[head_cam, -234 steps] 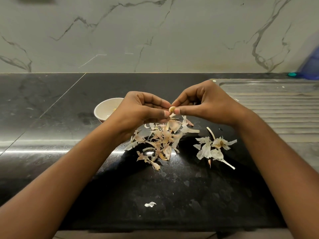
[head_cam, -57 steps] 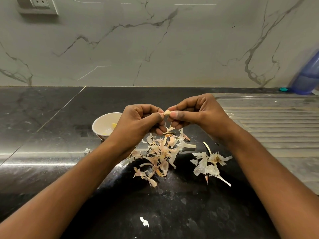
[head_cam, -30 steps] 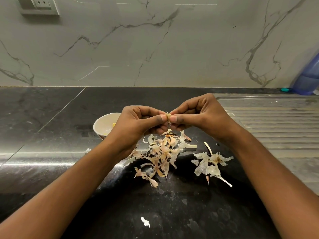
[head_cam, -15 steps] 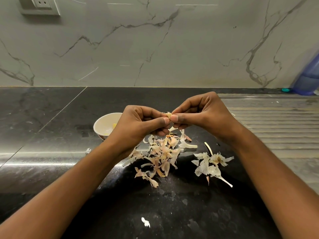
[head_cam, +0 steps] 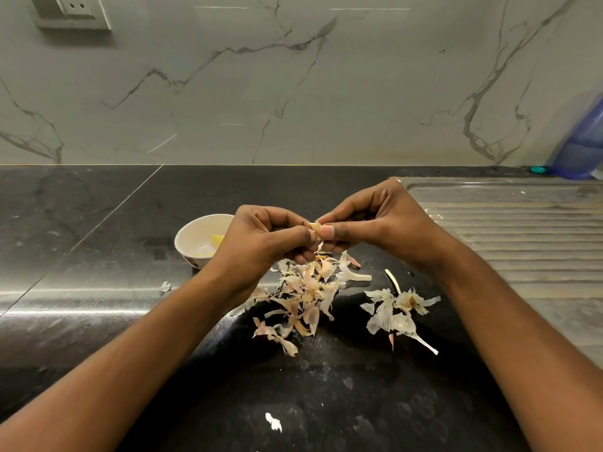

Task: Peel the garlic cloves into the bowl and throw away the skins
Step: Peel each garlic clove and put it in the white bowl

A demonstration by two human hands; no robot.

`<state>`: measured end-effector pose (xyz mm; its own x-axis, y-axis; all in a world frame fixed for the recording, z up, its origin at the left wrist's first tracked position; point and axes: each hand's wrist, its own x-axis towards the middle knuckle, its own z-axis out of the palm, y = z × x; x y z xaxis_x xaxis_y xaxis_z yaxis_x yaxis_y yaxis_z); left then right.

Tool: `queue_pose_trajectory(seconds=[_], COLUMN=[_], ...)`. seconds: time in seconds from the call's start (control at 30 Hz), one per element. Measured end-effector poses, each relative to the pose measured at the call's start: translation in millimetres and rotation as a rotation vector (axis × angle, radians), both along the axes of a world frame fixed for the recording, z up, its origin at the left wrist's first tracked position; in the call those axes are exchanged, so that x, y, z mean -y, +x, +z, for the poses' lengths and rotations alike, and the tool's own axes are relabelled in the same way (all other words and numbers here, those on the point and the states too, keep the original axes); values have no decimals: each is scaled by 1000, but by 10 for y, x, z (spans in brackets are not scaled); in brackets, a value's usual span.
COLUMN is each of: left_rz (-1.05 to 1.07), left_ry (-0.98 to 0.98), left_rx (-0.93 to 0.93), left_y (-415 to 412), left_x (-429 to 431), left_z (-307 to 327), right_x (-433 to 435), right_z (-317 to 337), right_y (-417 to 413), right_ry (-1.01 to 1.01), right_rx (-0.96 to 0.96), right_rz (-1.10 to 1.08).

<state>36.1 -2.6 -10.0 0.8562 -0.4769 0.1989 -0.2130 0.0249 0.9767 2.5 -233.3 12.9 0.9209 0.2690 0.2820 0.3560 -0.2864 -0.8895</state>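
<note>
Both hands meet above the black counter, pinching one small garlic clove (head_cam: pixel 315 228) between thumbs and fingertips. My left hand (head_cam: pixel 264 243) grips it from the left, my right hand (head_cam: pixel 375 223) from the right. A thin strip of skin hangs below the clove. Under the hands lies a pile of pinkish garlic skins (head_cam: pixel 303 295). A second heap of white papery skins and stems (head_cam: pixel 396 311) lies to its right. The small white bowl (head_cam: pixel 191 236) stands behind my left wrist, partly hidden, with a yellowish peeled clove (head_cam: pixel 217 239) inside.
The ribbed steel sink drainboard (head_cam: pixel 522 230) lies to the right. A blue bottle (head_cam: pixel 584 145) stands at the far right against the marble wall. A wall socket (head_cam: pixel 73 9) is at top left. Loose skin scraps (head_cam: pixel 273 421) lie near the counter's front edge.
The hands have stayed together over the skin pile, working the same clove with small finger movements. The skin piles and bowl have not moved.
</note>
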Motion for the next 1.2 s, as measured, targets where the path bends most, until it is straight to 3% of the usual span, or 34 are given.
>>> queue_pose_trajectory(seconds=[0.47,1.2], left_rz=[17,41], left_ry=[-4,-35], left_rx=[-25,-62], left_y=[-9,24], left_x=[23,-16], left_z=[26,38], right_x=[-25,63], right_z=[-34,-9], right_y=[4,27], right_ry=[114,18], right_rx=[-138,-29], right_rz=[64,-87])
